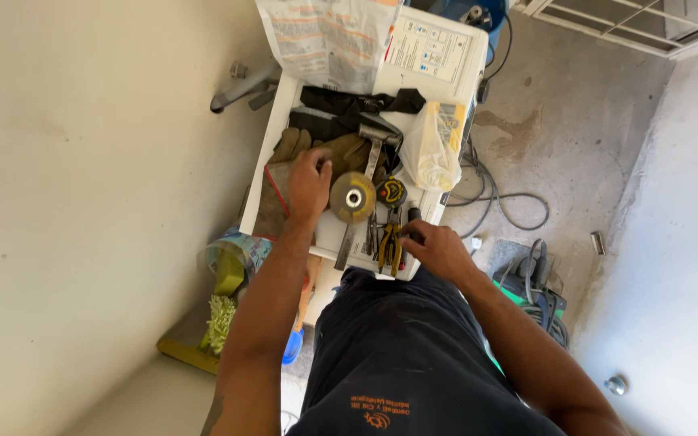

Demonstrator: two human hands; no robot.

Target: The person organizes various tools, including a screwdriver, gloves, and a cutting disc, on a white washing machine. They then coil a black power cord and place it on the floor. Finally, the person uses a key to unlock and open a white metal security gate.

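Reaching: left hand (pixel 309 184) fingers curled on rim of abrasive disc (pixel 353 197), frame centre; rigid, light, gritty. Right hand (pixel 438 249) closed round dark tool handle (pixel 412 220).

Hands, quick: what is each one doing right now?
Left hand: fingers curled at the edge of the round abrasive disc, touching it; a firm grip cannot be told.
Right hand: closed on a black tool handle.

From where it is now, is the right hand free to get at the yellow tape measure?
Probably yes. The right hand rests at the near edge of the white top, and the tape measure lies just beyond it, uncovered. Only the pliers lie between, flat and low.
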